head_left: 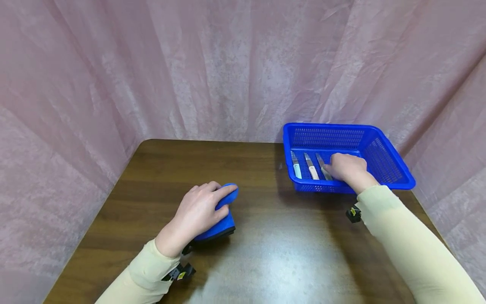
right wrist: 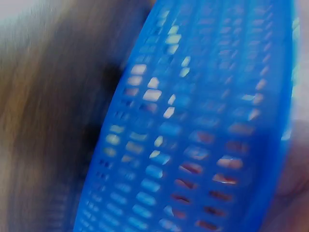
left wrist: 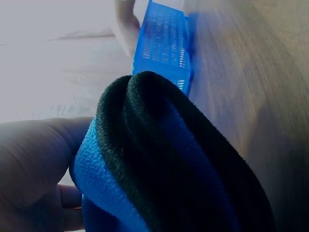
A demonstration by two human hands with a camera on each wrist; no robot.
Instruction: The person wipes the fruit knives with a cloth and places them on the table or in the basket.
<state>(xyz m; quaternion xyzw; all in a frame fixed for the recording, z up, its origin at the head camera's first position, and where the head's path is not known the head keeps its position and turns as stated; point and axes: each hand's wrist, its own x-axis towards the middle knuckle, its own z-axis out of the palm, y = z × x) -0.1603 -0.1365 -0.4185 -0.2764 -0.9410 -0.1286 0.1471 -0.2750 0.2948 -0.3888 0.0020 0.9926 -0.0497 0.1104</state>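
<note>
A folded blue cloth with black edging (head_left: 218,228) is gripped in my left hand (head_left: 201,207), just above the wooden table. In the left wrist view the cloth's thick dark folds (left wrist: 145,145) stand beside the fingers. My right hand (head_left: 347,166) reaches down inside the blue plastic basket (head_left: 391,166). Its thumb lies by the handle of a knife with a pale greenish handle (head_left: 320,160); the other fingers are hidden, so a hold on it cannot be made out. To its left lie a pink-handled knife (head_left: 312,169) and a light-blue-handled knife (head_left: 296,169), blades pointing away.
The basket stands at the back right of the brown table (head_left: 182,164), its low perforated wall facing me. Pink curtains (head_left: 212,76) hang close behind the table and along both sides. The right wrist view is blurred and mostly filled by the basket wall (right wrist: 193,121).
</note>
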